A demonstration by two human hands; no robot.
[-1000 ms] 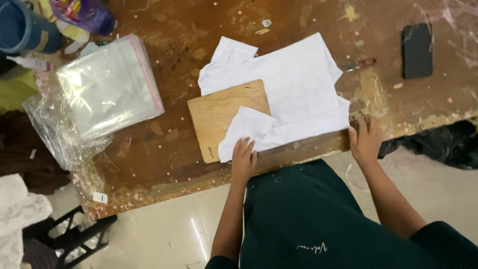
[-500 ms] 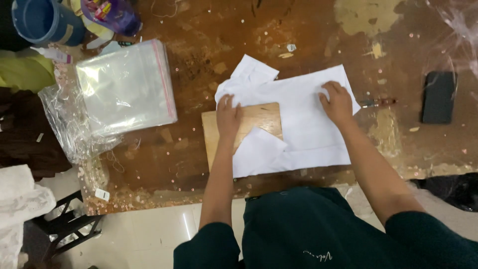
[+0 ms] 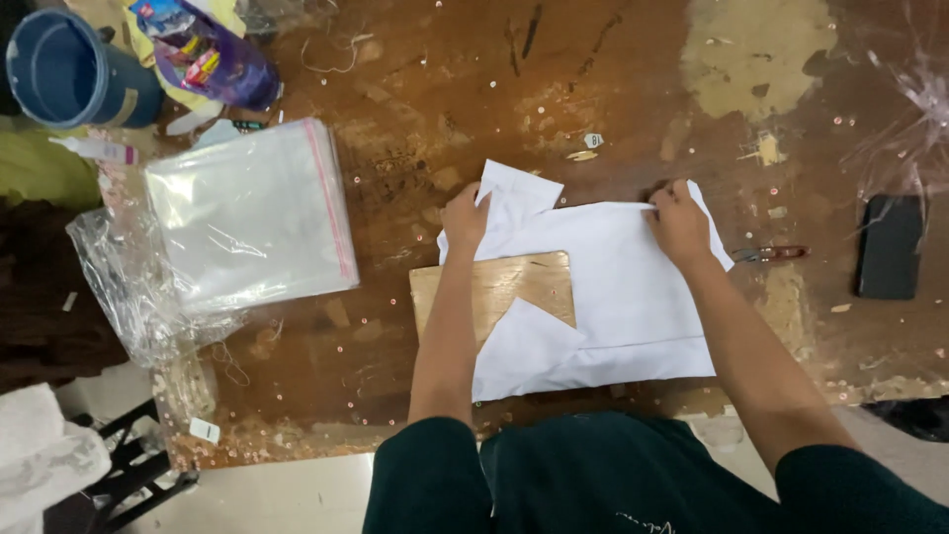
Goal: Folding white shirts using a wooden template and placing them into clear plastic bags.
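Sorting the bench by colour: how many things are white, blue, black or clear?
White: 1, garment
Blue: 1, bucket
Black: 1, phone
Clear: 1, stack of bags
Total: 4

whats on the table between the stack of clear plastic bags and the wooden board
Nothing lies there: in the head view, only bare, worn brown tabletop dotted with tiny specks separates the stack of clear plastic bags from the wooden board.

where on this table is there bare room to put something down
Bare wood lies between the stack of clear plastic bags and the white folded garment, and beyond the garment. The left hand and right hand press its far edge. Crowded around the blue bucket.
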